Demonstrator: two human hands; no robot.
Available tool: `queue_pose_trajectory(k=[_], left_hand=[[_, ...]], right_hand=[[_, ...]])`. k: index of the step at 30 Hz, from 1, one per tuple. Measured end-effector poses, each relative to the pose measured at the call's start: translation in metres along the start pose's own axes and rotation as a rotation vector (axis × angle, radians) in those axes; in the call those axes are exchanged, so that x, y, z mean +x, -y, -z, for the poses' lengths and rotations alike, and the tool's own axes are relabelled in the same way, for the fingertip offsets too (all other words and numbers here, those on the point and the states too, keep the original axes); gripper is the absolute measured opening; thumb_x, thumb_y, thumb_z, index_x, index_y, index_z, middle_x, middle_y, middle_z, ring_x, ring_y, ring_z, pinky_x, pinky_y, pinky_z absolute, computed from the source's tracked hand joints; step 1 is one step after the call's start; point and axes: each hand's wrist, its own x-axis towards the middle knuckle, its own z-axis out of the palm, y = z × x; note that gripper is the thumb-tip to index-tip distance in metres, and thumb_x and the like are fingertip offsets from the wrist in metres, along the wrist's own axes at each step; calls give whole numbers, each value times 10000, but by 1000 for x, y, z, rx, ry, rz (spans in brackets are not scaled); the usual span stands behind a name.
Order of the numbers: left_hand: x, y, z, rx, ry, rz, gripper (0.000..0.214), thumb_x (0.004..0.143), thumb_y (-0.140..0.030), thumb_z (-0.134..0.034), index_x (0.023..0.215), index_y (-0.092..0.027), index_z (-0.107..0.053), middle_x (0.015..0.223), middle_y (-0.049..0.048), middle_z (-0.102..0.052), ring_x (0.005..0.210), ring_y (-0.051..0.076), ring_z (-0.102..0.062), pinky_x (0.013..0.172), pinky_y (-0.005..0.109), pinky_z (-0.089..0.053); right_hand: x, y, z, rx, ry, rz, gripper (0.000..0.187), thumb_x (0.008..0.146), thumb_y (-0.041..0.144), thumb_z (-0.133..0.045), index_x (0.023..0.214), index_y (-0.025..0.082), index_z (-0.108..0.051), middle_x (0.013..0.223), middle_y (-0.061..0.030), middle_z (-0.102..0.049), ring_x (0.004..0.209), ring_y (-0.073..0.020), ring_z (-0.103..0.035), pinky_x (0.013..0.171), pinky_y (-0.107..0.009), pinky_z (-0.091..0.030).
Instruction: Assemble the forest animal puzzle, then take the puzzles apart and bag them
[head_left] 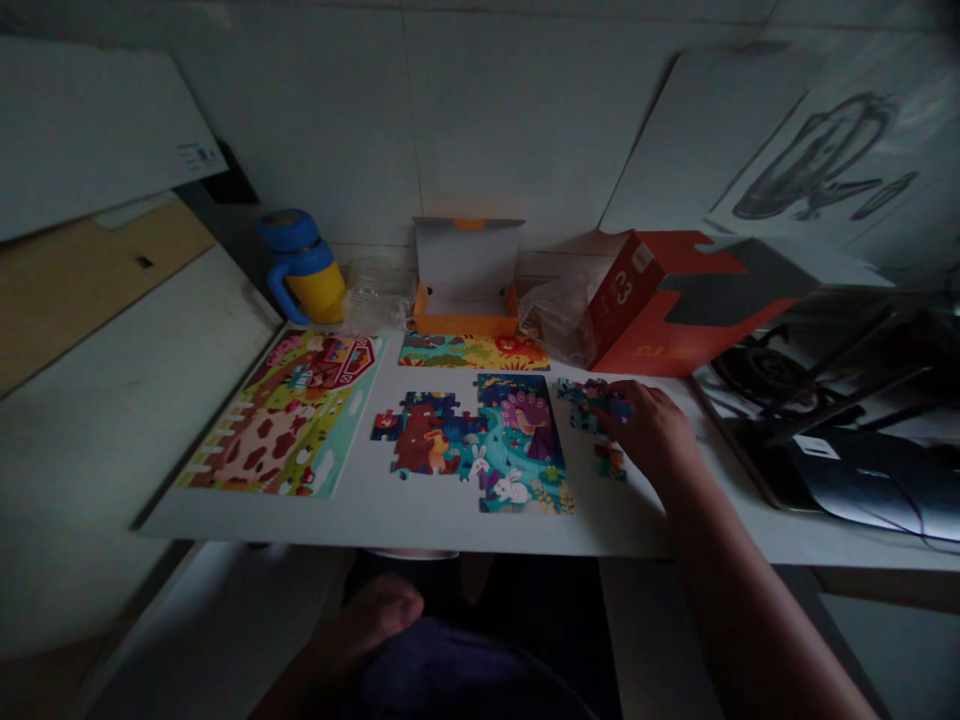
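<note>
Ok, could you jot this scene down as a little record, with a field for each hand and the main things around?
right hand: at the loose puzzle pieces; grip unclear
left hand: below the table edge, near the lap
middle: partly joined animal puzzle, its left edge uneven
left side: farm picture; behind it, blue-and-yellow bottle
back: open orange box, animal strip in front
back right: large red box

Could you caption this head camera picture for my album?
Right hand at the puzzle pieces beside a partly built animal puzzle on a white table.
</note>
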Motion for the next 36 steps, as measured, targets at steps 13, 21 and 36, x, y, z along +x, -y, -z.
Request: queue_pose_trajectory(k=[13,21,36], left_hand=[[25,-76,-29,-199,-319,-242,549,963,-603,-648,1368,-239,-573,1153,100,-728,932,223,-727,767,324,-603],[46,-85,-40,-236,-446,-309,355,974,-537,-674,1092,-203,-652,942,50,-754,880,224,-727,762,310,-572],[53,-91,-17,252,-562,-318,269,999,-340,-620,1228,-213,-681,760,-16,-687,638,140,-665,648,245,-511]], right_hand=[[-87,158,18,388,-129,141,260,969,334,-725,1194,329,-595,1097,-75,-759,996,-296,-755,789,-449,-632],[-117,179,23,342,9,530,280,989,135,-643,1202,311,-689,1001,-65,-768,1076,-294,-731,891,-458,-630],[-115,106,-9,239,108,312,82,1016,285,-667,1072,228,-651,1131,-101,-708,1037,-287,-629,916,-469,-516]])
